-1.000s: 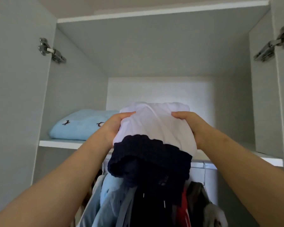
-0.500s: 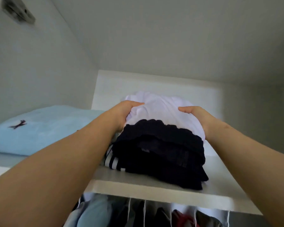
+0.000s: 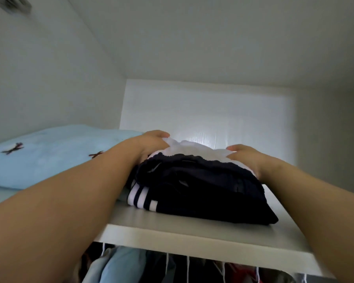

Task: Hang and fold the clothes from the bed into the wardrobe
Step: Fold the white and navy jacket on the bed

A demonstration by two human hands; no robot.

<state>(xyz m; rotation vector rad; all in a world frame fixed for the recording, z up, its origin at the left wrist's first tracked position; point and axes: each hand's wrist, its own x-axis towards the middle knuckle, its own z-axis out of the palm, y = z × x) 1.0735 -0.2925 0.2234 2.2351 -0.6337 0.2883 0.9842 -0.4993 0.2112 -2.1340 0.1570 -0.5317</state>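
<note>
A stack of folded clothes (image 3: 196, 186), white over striped navy, sits on the wardrobe shelf (image 3: 192, 231). The left hand (image 3: 151, 144) and right hand (image 3: 247, 158) flank the stack, each grip curled around it. Left of the stack lies folded pale blue fabric (image 3: 49, 158). Hanging clothes (image 3: 119, 266) show below the stack.
</note>
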